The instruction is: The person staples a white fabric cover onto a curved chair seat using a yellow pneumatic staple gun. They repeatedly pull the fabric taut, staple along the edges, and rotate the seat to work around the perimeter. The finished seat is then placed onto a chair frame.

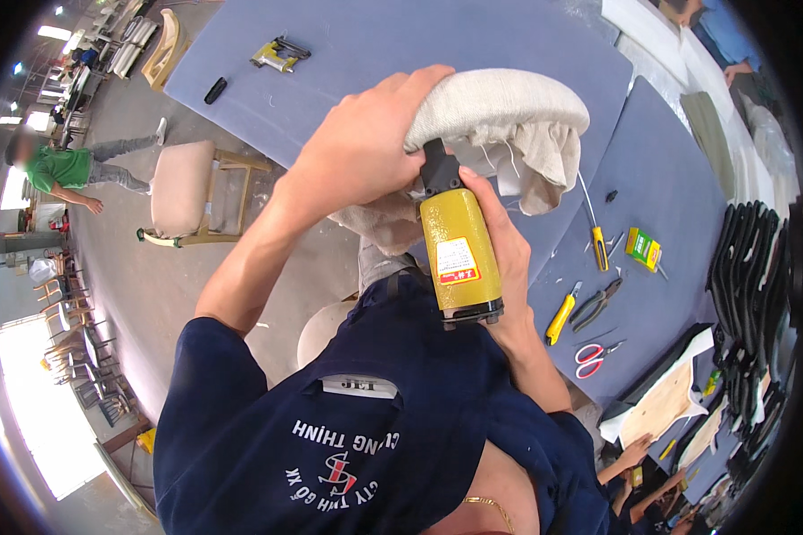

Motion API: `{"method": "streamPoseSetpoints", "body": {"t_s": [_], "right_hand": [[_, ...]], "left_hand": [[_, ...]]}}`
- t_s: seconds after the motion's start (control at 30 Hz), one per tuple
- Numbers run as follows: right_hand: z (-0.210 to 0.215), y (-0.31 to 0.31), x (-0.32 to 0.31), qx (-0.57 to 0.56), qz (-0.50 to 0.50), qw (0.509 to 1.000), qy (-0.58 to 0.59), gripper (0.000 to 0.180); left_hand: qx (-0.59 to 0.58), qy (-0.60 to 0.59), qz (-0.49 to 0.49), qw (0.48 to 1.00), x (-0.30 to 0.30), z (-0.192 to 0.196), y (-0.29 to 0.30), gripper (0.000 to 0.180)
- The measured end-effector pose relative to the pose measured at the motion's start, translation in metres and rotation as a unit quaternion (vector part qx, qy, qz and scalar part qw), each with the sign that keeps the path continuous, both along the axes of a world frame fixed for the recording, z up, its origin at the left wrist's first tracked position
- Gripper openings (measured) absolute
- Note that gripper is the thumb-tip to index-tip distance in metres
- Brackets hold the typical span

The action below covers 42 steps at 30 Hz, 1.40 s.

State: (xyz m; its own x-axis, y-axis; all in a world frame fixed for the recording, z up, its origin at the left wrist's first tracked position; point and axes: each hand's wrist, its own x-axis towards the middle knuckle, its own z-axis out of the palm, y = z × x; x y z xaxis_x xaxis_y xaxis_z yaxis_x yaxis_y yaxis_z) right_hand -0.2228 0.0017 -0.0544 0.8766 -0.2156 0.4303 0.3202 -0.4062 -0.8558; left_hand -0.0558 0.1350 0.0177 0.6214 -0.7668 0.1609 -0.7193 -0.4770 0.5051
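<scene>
My left hand (361, 147) is wrapped round the edge of a curved pad (500, 96) covered in off-white fabric, held up above the work table's near edge. Loose, gathered cloth (551, 165) hangs from the pad's underside. In my right hand (506, 250) is a yellow staple gun (459, 236), gripped from its right side, though most of those fingers are hidden behind the tool. Its black nose points up at the pad's underside, close to my left fingers. Whether the nose touches the fabric I cannot tell.
On the blue-grey table (366, 40) lie a second staple gun (278, 57), a screwdriver (600, 245), a small box (642, 249), a utility knife (562, 314), pliers (596, 304) and scissors (596, 358). A padded chair (183, 189) stands left, near a walking person (71, 168). Black pieces (748, 267) are stacked right.
</scene>
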Motion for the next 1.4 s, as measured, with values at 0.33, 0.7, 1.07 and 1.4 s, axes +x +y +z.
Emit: {"method": "streamPoseSetpoints", "body": {"t_s": [0.33,0.7,1.07,1.4], "right_hand": [[-0.017,-0.005,-0.038,-0.029,-0.093,0.995,0.032,0.071],[-0.011,-0.002,-0.029,-0.031,-0.107,0.991,0.073,0.070],[-0.009,0.005,-0.018,-0.016,-0.092,0.996,0.012,0.068],[-0.011,0.011,-0.021,-0.023,0.018,0.999,-0.045,0.073]], "left_hand": [[-0.017,0.478,-0.199,0.855,0.061,-0.026,0.019,0.106],[-0.006,0.334,-0.130,0.934,0.024,-0.005,0.019,0.097],[-0.013,0.033,0.002,0.999,-0.008,-0.005,0.018,0.086],[-0.021,0.053,0.032,0.998,-0.023,-0.006,0.014,0.102]]}}
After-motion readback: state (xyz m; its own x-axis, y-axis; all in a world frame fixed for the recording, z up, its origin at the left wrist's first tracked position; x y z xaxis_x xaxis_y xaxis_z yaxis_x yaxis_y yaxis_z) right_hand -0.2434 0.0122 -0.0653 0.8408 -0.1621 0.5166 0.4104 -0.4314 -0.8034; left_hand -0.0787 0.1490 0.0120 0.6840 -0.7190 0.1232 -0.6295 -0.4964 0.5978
